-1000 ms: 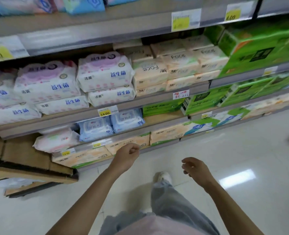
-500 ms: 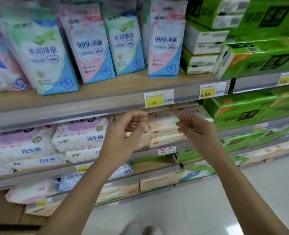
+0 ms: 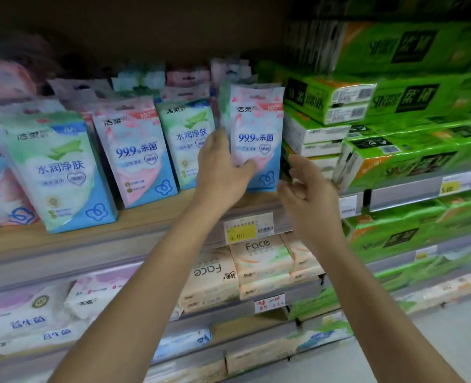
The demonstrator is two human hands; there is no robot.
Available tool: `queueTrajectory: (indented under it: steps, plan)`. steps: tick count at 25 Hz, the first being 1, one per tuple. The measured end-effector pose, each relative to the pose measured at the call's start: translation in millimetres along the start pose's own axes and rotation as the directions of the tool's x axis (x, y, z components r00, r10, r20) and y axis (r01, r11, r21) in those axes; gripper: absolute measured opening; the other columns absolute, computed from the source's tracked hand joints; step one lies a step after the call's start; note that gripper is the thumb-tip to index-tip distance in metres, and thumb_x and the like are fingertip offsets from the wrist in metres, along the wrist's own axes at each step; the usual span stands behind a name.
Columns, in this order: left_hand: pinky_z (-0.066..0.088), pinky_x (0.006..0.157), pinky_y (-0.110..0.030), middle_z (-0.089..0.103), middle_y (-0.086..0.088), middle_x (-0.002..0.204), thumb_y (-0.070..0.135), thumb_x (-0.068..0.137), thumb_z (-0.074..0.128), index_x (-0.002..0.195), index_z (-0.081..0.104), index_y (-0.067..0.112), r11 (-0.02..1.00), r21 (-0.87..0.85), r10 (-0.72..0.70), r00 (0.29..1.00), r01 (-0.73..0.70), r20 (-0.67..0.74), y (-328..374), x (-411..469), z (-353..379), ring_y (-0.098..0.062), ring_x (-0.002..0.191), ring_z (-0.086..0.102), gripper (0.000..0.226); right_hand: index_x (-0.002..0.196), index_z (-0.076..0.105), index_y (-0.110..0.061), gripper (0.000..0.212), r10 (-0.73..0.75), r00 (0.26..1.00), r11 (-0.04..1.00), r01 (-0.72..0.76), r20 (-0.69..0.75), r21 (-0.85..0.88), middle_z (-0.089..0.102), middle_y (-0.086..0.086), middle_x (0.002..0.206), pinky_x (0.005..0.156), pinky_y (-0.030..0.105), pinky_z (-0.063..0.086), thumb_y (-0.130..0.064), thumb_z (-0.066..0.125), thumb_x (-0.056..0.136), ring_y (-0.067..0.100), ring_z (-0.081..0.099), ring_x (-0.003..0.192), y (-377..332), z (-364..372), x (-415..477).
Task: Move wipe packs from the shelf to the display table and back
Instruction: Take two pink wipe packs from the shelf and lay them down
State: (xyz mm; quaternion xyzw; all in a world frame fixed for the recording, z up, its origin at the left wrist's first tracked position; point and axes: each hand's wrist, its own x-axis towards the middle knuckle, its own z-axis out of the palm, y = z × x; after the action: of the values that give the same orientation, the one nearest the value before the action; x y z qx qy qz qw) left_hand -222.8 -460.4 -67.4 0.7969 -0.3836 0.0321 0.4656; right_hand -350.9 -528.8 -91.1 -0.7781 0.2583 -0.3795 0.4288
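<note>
Wipe pack [image 3: 259, 128] beside the green tissue packs [image 3: 394, 150], not yet off the shelf [image 3: 146, 225]: left hand [image 3: 220, 172] fingers grasp it, right hand [image 3: 309, 194] fingers released, the carrying seemingly all ahead

Green tissue packs [image 3: 325, 98] hem the pink wipe pack [image 3: 259, 120] rightward; its front is clear.
</note>
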Motion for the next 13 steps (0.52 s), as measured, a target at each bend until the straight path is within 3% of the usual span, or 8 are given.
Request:
queueTrajectory:
  steps: [2, 3, 6, 8, 10, 13]
  plan:
    - [0.033, 0.069, -0.012, 0.049, -0.006, 0.12, 0.023, 0.079, 0.067, 0.119, 0.048, 0.009, 1.0, -0.018, 0.02, 1.0, -0.02, 0.002, -2, -3, 12, -0.01, 0.1, 0.044, 0.046, 0.141, 0.037, -0.016, 0.053, 0.033, 0.998, 0.998, -0.03, 0.053, -0.049, 0.058, -0.005, 0.11, 0.054, 0.002, 0.039, -0.012, 0.054, 0.091, -0.004, 0.054, 0.075, -2, 2, 2]
    - [0.036, 0.065, -0.01, 0.052, -0.002, 0.118, 0.022, 0.079, 0.067, 0.119, 0.049, 0.014, 0.998, -0.064, 0.011, 1.0, -0.011, 0.001, -3, -6, 15, -0.007, 0.099, 0.047, 0.045, 0.141, 0.035, -0.017, 0.053, 0.034, 0.996, 0.998, -0.029, 0.077, -0.06, 0.057, -0.006, 0.109, 0.054, 0.005, 0.04, -0.012, 0.053, 0.091, 0.004, 0.056, 0.078, -2, 4, 4]
    - [0.039, 0.065, 0.001, 0.06, 0.011, 0.112, 0.019, 0.081, 0.065, 0.12, 0.05, 0.026, 0.979, -0.203, -0.029, 1.0, 0.028, -0.004, -4, -13, 17, -0.003, 0.097, 0.055, 0.042, 0.127, 0.041, -0.019, 0.042, 0.024, 0.994, 0.998, -0.018, 0.107, -0.061, 0.064, -0.003, 0.105, 0.064, 0.03, 0.053, -0.012, 0.053, 0.087, 0.02, 0.064, 0.088, -1, 12, 8]
    - [0.041, 0.07, -0.001, 0.06, 0.014, 0.108, 0.019, 0.081, 0.068, 0.12, 0.05, 0.026, 0.976, -0.214, -0.047, 0.999, 0.04, -0.027, -6, -15, 13, -0.004, 0.096, 0.057, 0.044, 0.121, 0.046, -0.02, 0.037, 0.014, 0.996, 0.997, -0.007, 0.091, -0.079, 0.066, -0.001, 0.105, 0.07, 0.04, 0.055, -0.013, 0.055, 0.086, 0.02, 0.065, 0.09, -2, 17, 9]
    - [0.048, 0.082, -0.017, 0.059, 0.009, 0.114, 0.019, 0.078, 0.072, 0.127, 0.045, 0.021, 0.969, -0.237, -0.076, 0.996, 0.062, -0.052, -11, -14, 9, -0.009, 0.102, 0.058, 0.056, 0.119, 0.049, -0.02, 0.035, 0.01, 0.998, 0.998, -0.006, 0.058, -0.067, 0.066, -0.003, 0.102, 0.076, 0.039, 0.054, -0.012, 0.056, 0.086, 0.018, 0.063, 0.092, -4, 19, 7]
    - [0.048, 0.084, -0.025, 0.059, 0.0, 0.118, 0.02, 0.075, 0.076, 0.126, 0.045, 0.015, 0.973, -0.21, -0.115, 0.99, 0.096, -0.079, -21, -11, 0, -0.014, 0.103, 0.058, 0.059, 0.127, 0.048, -0.019, 0.041, 0.053, 0.997, 0.998, -0.054, 0.059, 0.029, 0.056, -0.022, 0.092, 0.075, 0.02, 0.051, -0.007, 0.055, 0.088, 0.0, 0.059, 0.085, -10, 24, 7]
